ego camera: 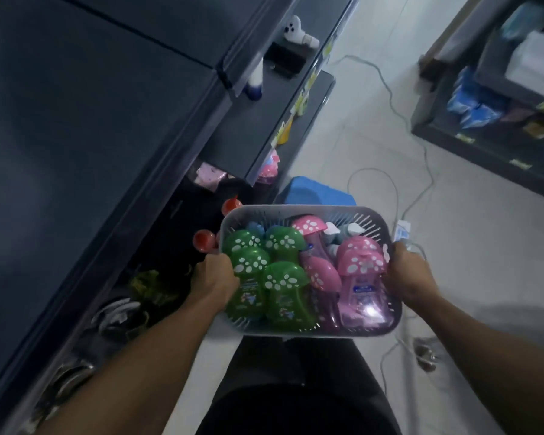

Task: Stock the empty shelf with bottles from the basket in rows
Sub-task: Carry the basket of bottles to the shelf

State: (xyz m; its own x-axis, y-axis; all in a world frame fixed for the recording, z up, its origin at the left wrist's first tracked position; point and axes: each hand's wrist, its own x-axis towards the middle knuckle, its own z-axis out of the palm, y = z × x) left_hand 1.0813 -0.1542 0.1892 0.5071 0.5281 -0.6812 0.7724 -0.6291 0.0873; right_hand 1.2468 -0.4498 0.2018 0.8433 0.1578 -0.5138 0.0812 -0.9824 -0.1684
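Plastic, pale and full of slots, the basket [296,211] hangs between the two hands. The left hand [215,276] grips one short side with its fingers curled over the rim. The right hand [405,273] grips the other short side the same way. Both sets of fingertips are tucked out of sight, so I cannot tell how far they wrap. Right beside the left fingers lie the green bottles [258,268] with spotty mushroom caps. Right beside the right fingers lie the pink bottles [360,262]. All of them are in the basket, and none is in a row yet. I think this is the carrying step, bringing the basket to the dark shelf unit [91,127], which stands out past the left fingers. Next, I think the basket must be set down or held by one hand. Then the other hand is free to lift a bottle out and stand it up. Two red caps [205,240] poke up just past the left fingers, but the dark hides what they sit on. A blue thing [314,189] beyond the fingertips is half hidden by the basket. The labels are too blurry to read, and I cannot tell which shelf is the empty one.
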